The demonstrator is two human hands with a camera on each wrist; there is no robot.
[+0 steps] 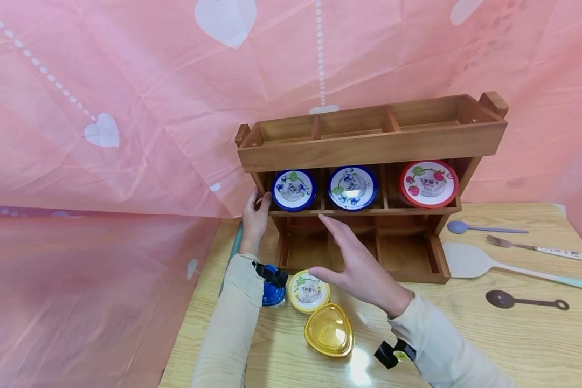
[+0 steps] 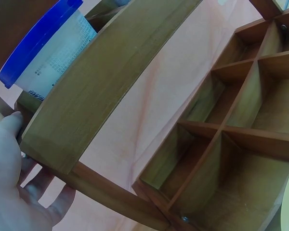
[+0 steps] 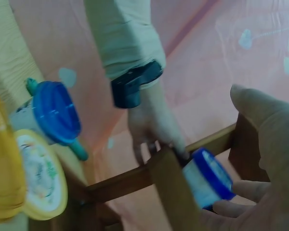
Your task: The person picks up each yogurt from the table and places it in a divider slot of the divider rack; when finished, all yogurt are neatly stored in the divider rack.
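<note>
A wooden three-tier rack [image 1: 368, 148] stands on the table. My left hand [image 1: 255, 220] grips its left side at the middle shelf; in the left wrist view the thumb and fingers [image 2: 41, 185] wrap the shelf's end. My right hand [image 1: 364, 269] hovers before the lower tier, its fingers extended and holding nothing. On the middle shelf stand two blue-lidded tubs, one at the left [image 1: 293, 190] and one in the centre [image 1: 352, 188], and a red-lidded tub [image 1: 429, 184] at the right. The right wrist view shows my fingers near a blue-lidded tub [image 3: 209, 178].
In front of the rack are a yellow-lidded tub [image 1: 309, 291], a yellow triangular container [image 1: 328, 330] and a blue-lidded container [image 1: 273, 291] partly behind my left wrist. On the right lie a blue spoon [image 1: 458, 227], a fork [image 1: 535, 248], a spatula [image 1: 470, 260] and a brown spoon [image 1: 501, 299].
</note>
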